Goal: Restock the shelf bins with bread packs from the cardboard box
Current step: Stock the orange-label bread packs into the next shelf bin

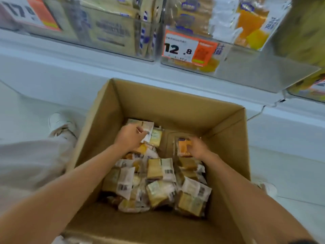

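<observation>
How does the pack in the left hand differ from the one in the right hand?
The pale beige bread pack in the left hand shows a white label; the orange-faced bread pack in the right hand shows bright orange. The pale one lies further back in the brown cardboard box; the orange one lies beside bare box floor. Both are small wrapped packs.

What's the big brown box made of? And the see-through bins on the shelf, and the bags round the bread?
The box looks like plain matte cardboard: brown, creased at the corners. The shelf bins seem clear hard plastic: packs show through and the fronts glint. The bread packs look wrapped in thin shiny plastic film, wrinkled, partly see-through.
</observation>
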